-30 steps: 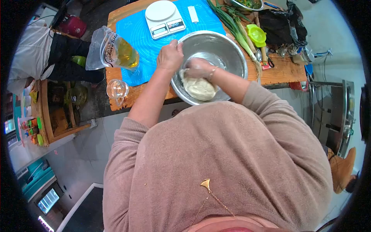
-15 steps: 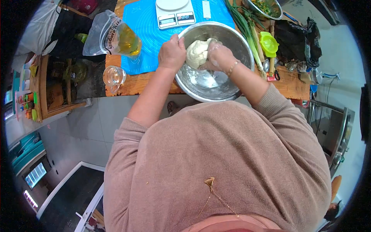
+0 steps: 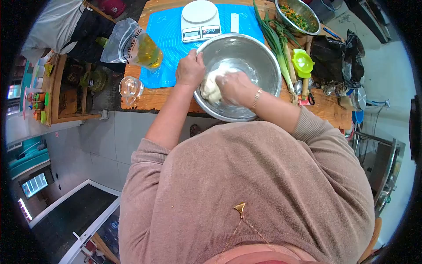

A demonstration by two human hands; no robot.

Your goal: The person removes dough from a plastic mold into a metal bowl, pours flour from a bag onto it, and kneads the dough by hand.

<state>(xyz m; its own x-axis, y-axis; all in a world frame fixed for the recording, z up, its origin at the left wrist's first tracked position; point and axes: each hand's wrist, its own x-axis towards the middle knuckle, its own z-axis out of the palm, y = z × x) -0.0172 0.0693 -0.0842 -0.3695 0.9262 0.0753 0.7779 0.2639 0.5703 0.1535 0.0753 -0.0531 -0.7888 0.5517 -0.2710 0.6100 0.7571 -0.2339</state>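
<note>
A wide metal bowl (image 3: 266,66) stands at the table's front edge, partly over a blue mat (image 3: 169,44). Inside, against its left wall, lies a pale lump of dough (image 3: 212,90). My left hand (image 3: 191,69) grips the bowl's left rim, fingers closed over it. Pressed into the dough is my right hand (image 3: 237,88), its fingers curled and partly hidden in the lump. A whitish film coats the bowl's inside.
Behind the bowl are a white kitchen scale (image 3: 200,22) and an oil pouch (image 3: 149,53). A glass cup (image 3: 131,89) stands left. On the right lie spring onions (image 3: 279,48), a yellow-green plastic dish (image 3: 302,63), scissors (image 3: 311,97) and a bowl of chopped vegetables (image 3: 299,20).
The dough has moved down and left in the bowl, with my right hand pushing into it. My left hand stays at the rim. The bowl sits slightly lower and further left in view.
</note>
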